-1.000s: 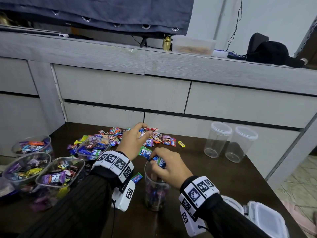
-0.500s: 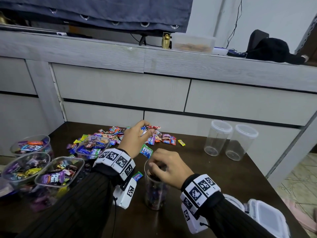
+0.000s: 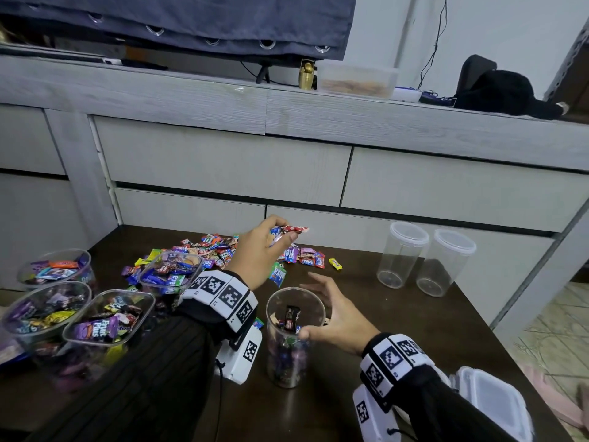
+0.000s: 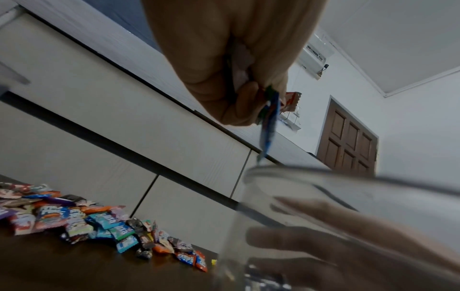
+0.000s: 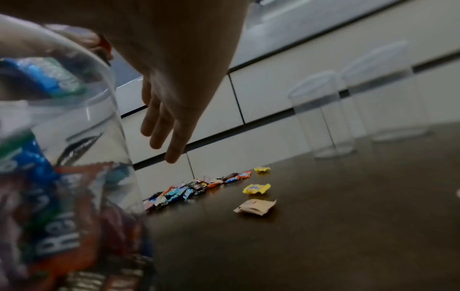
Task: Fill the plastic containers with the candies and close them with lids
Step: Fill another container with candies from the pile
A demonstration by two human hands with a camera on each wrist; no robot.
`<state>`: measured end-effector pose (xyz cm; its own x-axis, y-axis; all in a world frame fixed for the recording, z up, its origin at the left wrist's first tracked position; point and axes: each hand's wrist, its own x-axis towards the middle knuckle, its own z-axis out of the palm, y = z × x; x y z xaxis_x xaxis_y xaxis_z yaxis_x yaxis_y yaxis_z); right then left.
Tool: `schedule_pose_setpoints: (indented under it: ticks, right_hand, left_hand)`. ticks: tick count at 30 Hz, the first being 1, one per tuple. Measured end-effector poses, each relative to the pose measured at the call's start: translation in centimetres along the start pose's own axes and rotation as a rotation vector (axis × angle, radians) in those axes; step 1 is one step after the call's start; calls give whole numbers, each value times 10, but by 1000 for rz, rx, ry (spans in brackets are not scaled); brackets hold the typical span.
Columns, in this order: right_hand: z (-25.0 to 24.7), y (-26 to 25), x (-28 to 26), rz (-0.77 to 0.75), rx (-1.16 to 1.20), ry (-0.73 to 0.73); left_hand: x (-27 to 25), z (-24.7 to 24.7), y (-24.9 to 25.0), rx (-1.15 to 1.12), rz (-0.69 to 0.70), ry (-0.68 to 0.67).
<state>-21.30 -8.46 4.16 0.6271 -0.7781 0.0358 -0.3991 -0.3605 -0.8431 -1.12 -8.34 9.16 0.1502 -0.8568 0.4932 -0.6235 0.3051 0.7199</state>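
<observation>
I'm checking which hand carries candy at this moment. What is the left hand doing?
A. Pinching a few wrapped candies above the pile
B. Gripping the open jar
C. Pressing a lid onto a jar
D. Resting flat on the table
A: the left hand pinches wrapped candies above the candy pile, while the right hand is spread open beside the open jar.

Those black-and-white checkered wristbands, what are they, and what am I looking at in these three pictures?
They are marker bands holding small cameras. One picture comes from a head-worn camera, the other two from the wrists. A person is packing sweets at a dark table. The left hand pinches a few wrapped candies above the loose pile. The right hand is open beside a clear open container, partly filled. Two empty lidded containers stand behind, with filled tubs at left.
</observation>
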Motion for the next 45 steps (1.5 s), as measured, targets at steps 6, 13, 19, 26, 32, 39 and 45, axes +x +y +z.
schedule_pose_setpoints:
  ticks: [6, 13, 19, 26, 32, 39, 45]
  right_hand:
    - [9, -2, 1, -21, 166, -45]
    - [14, -4, 2, -60, 77, -42]
    - [11, -7, 1, -17, 16, -44]
    - [13, -4, 1, -47, 111, -29]
    - [12, -7, 1, -54, 134, -60]
    - [11, -7, 1, -44, 128, -79]
    - [12, -3, 2, -39, 165, -77]
  left_hand:
    - [-9, 9, 14, -103, 52, -115]
    - [-32, 17, 7, -132, 124, -265]
    - [-42, 18, 4, -74, 217, -285]
    - [-43, 16, 6, 176, 336, -443]
    - [-45, 14, 9, 301, 451, -457]
    - [-45, 9, 13, 359, 475, -524]
    - [-42, 12, 14, 471, 409, -602]
